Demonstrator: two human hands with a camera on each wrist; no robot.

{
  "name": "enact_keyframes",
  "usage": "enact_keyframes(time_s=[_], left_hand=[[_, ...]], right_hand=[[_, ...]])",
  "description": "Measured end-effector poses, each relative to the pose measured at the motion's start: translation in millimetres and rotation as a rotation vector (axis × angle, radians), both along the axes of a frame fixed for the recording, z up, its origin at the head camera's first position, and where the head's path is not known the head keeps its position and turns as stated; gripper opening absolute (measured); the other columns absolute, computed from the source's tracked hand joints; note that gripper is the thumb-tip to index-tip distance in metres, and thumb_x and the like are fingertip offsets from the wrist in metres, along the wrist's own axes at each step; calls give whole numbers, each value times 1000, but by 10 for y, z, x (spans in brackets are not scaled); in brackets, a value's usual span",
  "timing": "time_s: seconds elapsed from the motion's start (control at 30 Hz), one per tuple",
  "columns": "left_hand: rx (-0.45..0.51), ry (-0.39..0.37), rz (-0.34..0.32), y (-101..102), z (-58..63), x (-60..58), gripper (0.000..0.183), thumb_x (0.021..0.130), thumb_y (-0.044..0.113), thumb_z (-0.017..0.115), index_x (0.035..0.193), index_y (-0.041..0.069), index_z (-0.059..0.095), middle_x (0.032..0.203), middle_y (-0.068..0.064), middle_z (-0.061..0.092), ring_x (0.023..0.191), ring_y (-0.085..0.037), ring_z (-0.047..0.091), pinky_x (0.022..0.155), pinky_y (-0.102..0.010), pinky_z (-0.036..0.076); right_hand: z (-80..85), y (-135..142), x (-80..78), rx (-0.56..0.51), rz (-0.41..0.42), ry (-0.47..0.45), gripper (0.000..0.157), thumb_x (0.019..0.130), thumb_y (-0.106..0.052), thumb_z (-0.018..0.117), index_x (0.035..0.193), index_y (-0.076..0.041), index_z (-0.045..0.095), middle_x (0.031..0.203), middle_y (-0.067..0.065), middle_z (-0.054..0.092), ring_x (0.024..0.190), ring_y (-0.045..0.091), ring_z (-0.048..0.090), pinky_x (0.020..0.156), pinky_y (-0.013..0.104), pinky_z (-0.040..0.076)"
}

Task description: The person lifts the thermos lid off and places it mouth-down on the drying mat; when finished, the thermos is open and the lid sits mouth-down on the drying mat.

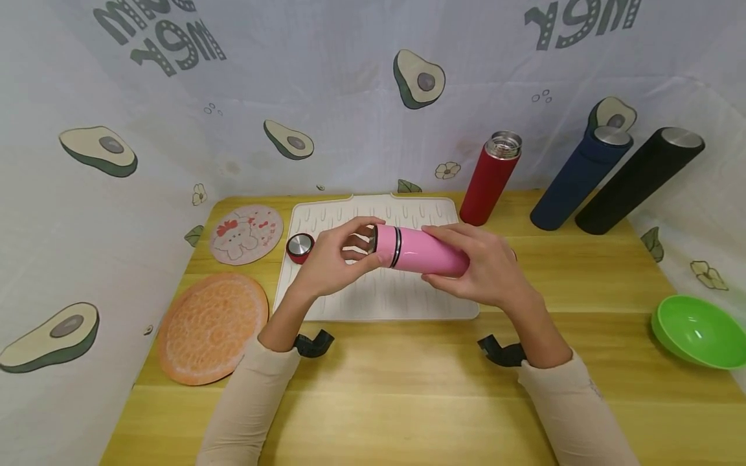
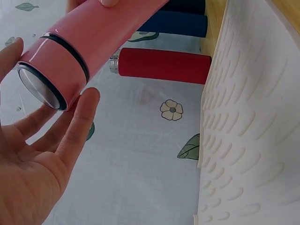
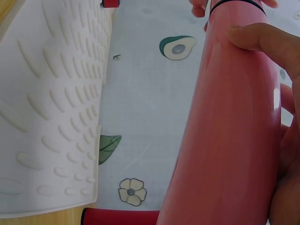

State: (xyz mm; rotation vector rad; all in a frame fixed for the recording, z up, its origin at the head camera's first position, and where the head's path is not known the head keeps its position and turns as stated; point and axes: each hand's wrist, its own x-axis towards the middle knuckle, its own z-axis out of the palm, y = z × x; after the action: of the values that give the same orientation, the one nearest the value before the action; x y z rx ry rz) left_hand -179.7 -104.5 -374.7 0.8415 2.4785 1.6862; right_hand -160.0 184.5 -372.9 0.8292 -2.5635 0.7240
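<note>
A pink thermos (image 1: 428, 251) is held on its side over the white ridged mat (image 1: 379, 304), its lid pointing left. My right hand (image 1: 486, 262) grips the body, the thumb lying along the pink wall in the right wrist view. At the other end, my left hand (image 1: 338, 259) pinches the pink lid (image 2: 56, 70) between thumb and fingertips. The lid's silver top (image 2: 40, 89) faces the left palm, and a dark ring marks where lid and body meet. On the mat by the left hand sits a red lid (image 1: 300, 248) with a silver top.
A red thermos (image 1: 491, 181) stands lidless at the back, its steel neck showing. Right of it are a blue thermos (image 1: 577, 181) and a black thermos (image 1: 638, 181). A green bowl (image 1: 699, 333) is at the right edge. An orange-slice placemat (image 1: 212, 327) and a round cartoon mat (image 1: 246, 234) lie left.
</note>
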Motion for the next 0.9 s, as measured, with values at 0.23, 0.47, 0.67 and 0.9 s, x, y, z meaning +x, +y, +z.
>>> enact_keyframes(time_s=[0.23, 0.47, 0.67, 0.9], left_hand=[[71, 97, -164, -3, -9, -28, 81, 84, 13, 86, 153, 24, 46, 160, 4, 42, 138, -19, 52, 106, -38, 55], [154, 138, -286, -13, 1, -36, 65, 87, -4, 77, 146, 9, 53, 158, -5, 44, 143, -20, 46, 102, -39, 58], [167, 89, -249, 0, 3, -7, 69, 86, -1, 80, 148, 7, 52, 151, -5, 52, 126, -21, 56, 97, -38, 60], [189, 41, -135, 41, -3, 11, 68, 85, 4, 82, 146, 17, 57, 140, -2, 60, 110, -22, 64, 91, -36, 62]], right_hand=[[7, 32, -6, -28, 13, -11, 73, 68, -34, 95, 135, -21, 68, 122, 7, 72, 101, 25, 68, 78, 47, 61], [37, 42, -12, -60, 50, -18, 74, 68, -34, 95, 135, -21, 67, 121, 5, 73, 100, 24, 68, 78, 46, 61], [40, 43, -5, -51, 46, -27, 73, 68, -33, 95, 135, -21, 67, 120, 5, 73, 99, 24, 67, 78, 46, 61], [28, 31, 2, -40, 30, 37, 72, 67, -34, 95, 133, -20, 68, 119, 6, 72, 99, 24, 67, 77, 46, 61]])
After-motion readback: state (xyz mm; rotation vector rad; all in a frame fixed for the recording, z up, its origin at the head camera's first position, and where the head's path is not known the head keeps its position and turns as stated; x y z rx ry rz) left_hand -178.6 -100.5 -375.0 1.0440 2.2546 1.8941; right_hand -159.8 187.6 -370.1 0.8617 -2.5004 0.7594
